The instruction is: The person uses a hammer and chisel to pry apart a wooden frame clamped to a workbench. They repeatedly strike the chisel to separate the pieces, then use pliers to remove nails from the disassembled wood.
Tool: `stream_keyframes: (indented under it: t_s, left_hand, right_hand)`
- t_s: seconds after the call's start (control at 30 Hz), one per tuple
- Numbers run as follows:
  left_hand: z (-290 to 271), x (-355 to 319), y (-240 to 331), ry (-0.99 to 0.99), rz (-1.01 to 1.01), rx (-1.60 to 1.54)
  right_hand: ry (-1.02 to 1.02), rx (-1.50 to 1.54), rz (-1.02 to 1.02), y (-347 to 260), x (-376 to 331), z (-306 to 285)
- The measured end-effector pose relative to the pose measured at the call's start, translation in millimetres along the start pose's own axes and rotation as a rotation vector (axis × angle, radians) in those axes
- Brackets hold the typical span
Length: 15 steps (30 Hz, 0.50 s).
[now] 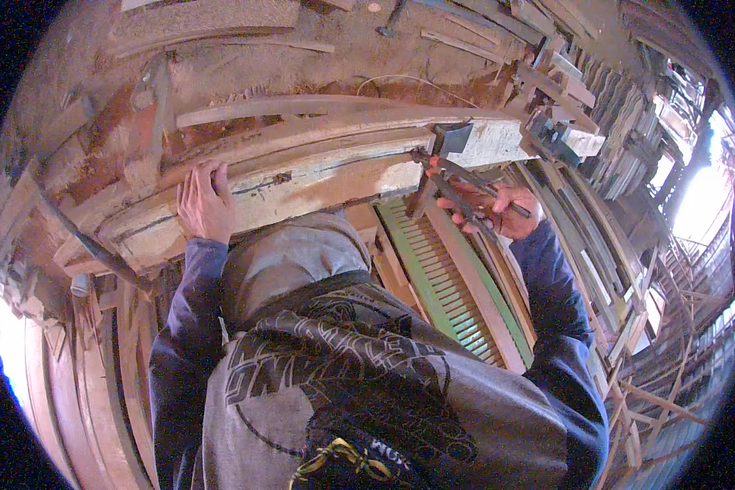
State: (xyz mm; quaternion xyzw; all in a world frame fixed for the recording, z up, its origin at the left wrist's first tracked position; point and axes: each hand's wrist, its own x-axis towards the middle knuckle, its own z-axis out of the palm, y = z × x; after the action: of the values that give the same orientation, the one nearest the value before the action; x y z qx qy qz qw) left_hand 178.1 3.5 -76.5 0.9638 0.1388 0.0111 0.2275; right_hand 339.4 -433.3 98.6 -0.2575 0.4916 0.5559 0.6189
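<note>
A long, thick wooden beam (327,181), pale and stained along its face, lies across in front of me. My left hand (207,201) rests on its left part, fingers laid over the upper edge, holding no tool. On the right, my right hand (498,211) grips a pair of pincers (465,181) with dark handles and orange marks near the joint. The handles stand apart. The jaws are against the beam's face; whether anything is caught between them is too small to tell. A dark metal piece (452,137) sits at the beam just beyond the jaws.
Dark metal clamps stand at the beam's right end (551,140) and left end (98,241). Below my right hand is a green-edged slatted frame (445,282). Long boards (600,237) lean at right; loose wood scraps (261,46) litter the dusty floor beyond.
</note>
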Motion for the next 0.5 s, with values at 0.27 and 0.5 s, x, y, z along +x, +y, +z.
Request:
stream_keyframes:
  t_s: [0.27, 0.5]
  left_hand:
    - [3, -1, 1, -0.013, -0.031, 0.071]
    - [2, -1, 1, -0.020, -0.025, 0.024]
  right_hand:
    - [-0.081, -0.048, 0.093, -22, 5, 23]
    - [-0.072, -0.099, 0.130, -25, 9, 24]
